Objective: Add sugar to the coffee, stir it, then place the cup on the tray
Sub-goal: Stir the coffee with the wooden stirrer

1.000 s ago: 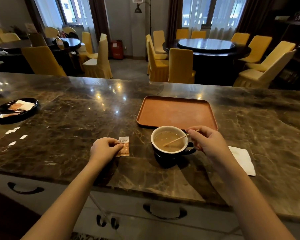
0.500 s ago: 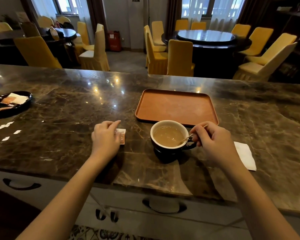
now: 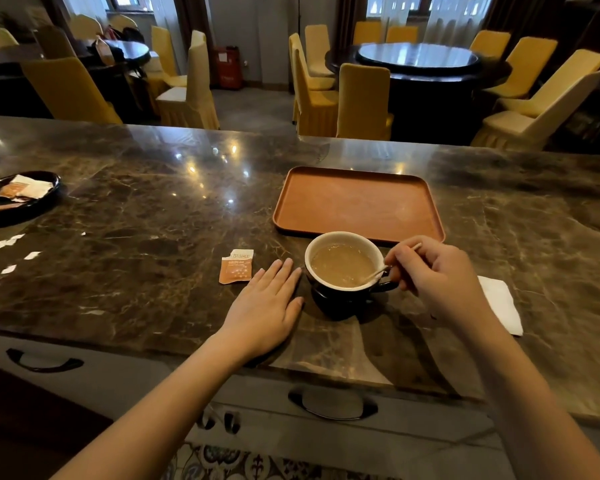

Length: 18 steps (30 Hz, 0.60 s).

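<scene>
The right hand (image 3: 440, 282) has its grip pinched shut on a thin wooden stirrer (image 3: 378, 273), whose lower end dips into the coffee (image 3: 342, 265) at the right side of the cup (image 3: 343, 268); the top of the stick pokes out above the fingers. The left hand (image 3: 269, 306) holds nothing: it lies flat and spread on the surface (image 3: 136, 220), fingertips just beside the cup's left wall, though whether they touch it is hard to tell. The cup, dark outside and white within, stands on the surface just in front of the near edge of the tray (image 3: 357, 202), its handle turned toward the right hand. A torn sugar packet (image 3: 236, 266) lies flat just left of the left hand, so the sugar step looks done and the stirring looks to be the step in hand. The next move calls for lifting the stirrer out, setting it aside, then taking the cup by the handle and raising it level over the tray's low rim. The tray is bare and the path to it short; the full cup is the main risk for a spill. A white napkin (image 3: 499, 303) lies right of the right hand, and a black dish (image 3: 18, 199) with packets sits well apart at the far left
</scene>
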{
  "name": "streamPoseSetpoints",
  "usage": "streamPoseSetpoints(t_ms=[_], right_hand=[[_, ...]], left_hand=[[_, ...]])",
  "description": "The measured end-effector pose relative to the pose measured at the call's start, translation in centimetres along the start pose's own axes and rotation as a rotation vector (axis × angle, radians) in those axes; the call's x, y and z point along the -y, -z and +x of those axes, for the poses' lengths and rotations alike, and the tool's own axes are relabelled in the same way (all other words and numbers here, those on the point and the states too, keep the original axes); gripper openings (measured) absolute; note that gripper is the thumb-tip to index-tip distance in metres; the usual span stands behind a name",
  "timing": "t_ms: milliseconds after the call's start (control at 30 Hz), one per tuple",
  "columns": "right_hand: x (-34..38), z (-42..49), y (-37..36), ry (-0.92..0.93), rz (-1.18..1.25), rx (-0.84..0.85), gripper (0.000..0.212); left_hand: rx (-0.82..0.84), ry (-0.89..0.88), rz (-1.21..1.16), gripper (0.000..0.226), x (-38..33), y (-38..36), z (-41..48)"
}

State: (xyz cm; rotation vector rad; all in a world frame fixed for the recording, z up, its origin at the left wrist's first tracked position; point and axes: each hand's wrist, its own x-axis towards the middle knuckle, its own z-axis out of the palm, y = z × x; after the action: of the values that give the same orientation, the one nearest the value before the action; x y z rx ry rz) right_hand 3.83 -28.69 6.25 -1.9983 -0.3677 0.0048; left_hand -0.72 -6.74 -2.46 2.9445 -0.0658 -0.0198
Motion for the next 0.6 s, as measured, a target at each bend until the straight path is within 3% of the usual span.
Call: streamPoseSetpoints(t_ms=[233,467,600], right_hand=[[-0.2,0.3,-0.9,0.067,-0.084,-0.129,0.017],[0.1,-0.3,-2.1,-0.014,0.103,0.032,0.019],[0.7,-0.1,-0.4,0.006,0.008,0.042,0.022]], left_hand=[[0.008,0.002,0.009,0.056,0.2,-0.2,-0.1],[-0.031,-0.004,0.013,0.056,0.2,-0.4,-0.2],[-0.039,0.0,-0.001,0.056,0.2,-0.5,-0.2]])
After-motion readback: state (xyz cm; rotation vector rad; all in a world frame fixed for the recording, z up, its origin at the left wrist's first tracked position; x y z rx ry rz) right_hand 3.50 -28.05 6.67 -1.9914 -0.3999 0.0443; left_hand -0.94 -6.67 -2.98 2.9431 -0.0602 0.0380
